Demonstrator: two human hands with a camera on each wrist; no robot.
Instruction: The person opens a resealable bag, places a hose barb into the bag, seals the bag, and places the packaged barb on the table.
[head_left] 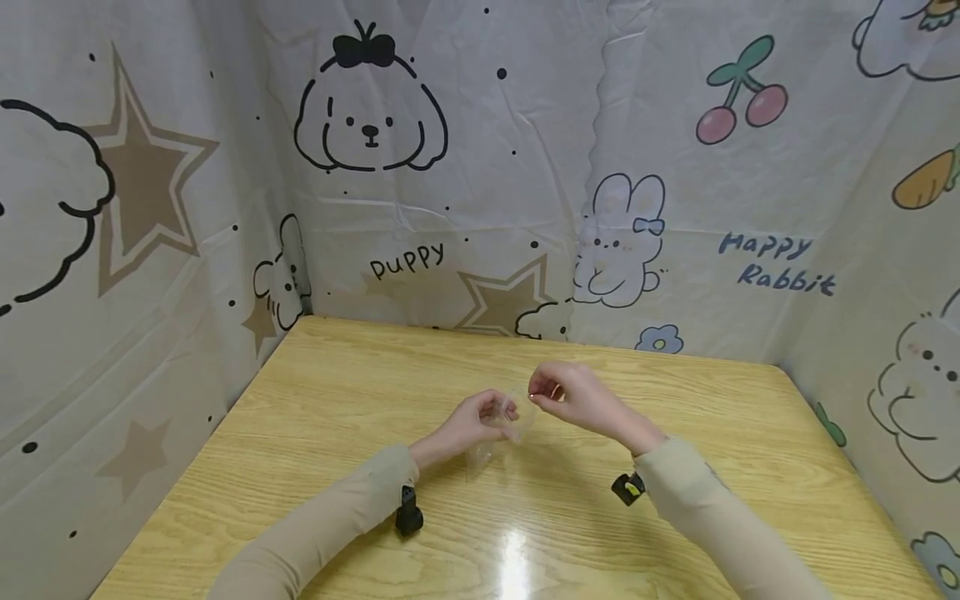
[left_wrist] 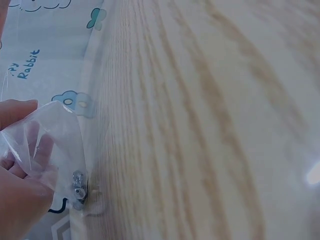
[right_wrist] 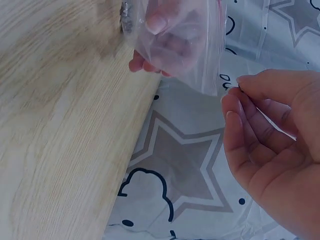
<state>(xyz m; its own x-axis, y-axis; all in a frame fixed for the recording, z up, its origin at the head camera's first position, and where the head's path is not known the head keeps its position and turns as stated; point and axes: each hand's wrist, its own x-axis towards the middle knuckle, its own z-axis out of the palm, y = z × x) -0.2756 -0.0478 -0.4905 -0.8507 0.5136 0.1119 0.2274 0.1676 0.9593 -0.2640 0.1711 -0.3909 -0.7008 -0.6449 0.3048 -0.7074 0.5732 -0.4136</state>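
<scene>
My left hand [head_left: 467,427] holds a clear zip bag [left_wrist: 62,140] above the table, with a thumb and fingers around its side. Several small metal pieces [left_wrist: 79,192], which look like nuts or screws, lie gathered in the bag's bottom corner. The bag's mouth, with a thin red line along it, faces my right hand [head_left: 576,400]. Just beyond that mouth, the right thumb and index finger pinch a tiny dark piece [right_wrist: 240,88]. Its kind is too small to tell, and it is mostly hidden by the fingertips. The right hand and the bag are apart in the right wrist view.
Both hands are over a wood-grain table [head_left: 360,367]. A printed curtain [head_left: 465,192] with cartoon animals and stars stands behind the table and along both sides. Black wrist cameras sit below the cuffs, and a light glare shows near the front.
</scene>
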